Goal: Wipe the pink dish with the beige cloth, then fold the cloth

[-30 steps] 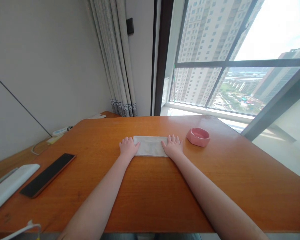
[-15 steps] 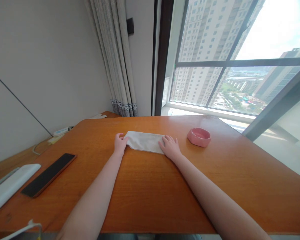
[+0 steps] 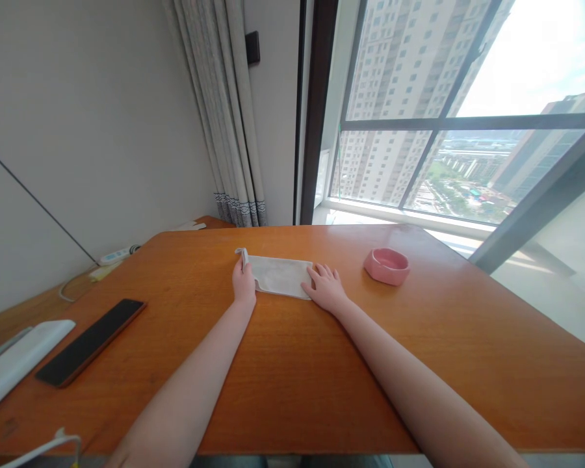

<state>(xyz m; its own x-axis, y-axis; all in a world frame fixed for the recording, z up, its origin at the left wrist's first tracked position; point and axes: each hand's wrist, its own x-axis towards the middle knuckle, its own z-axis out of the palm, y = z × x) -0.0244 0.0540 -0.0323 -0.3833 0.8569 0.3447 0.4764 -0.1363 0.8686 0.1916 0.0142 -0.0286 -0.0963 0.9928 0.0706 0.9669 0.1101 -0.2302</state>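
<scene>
A white cloth (image 3: 281,276), folded into a long strip, lies on the wooden table (image 3: 292,364) in front of me. My left hand (image 3: 244,281) grips its left end, which is lifted and bent upward above the fingers. At the cloth's right end, my right hand (image 3: 325,288) lies palm down with fingers spread, the fingertips on or against the edge. The left fingertips are partly hidden behind the raised cloth.
A pink bowl (image 3: 387,266) stands to the right of my right hand. On the left lie a dark phone-like slab (image 3: 91,343) and a white device (image 3: 26,361). A white cable (image 3: 43,448) is at the near left edge, and a power strip (image 3: 117,255) sits by the wall.
My left hand has moved right and raised the cloth's left end, bending it up. My right hand has shifted slightly left and stays flat at the right end.
</scene>
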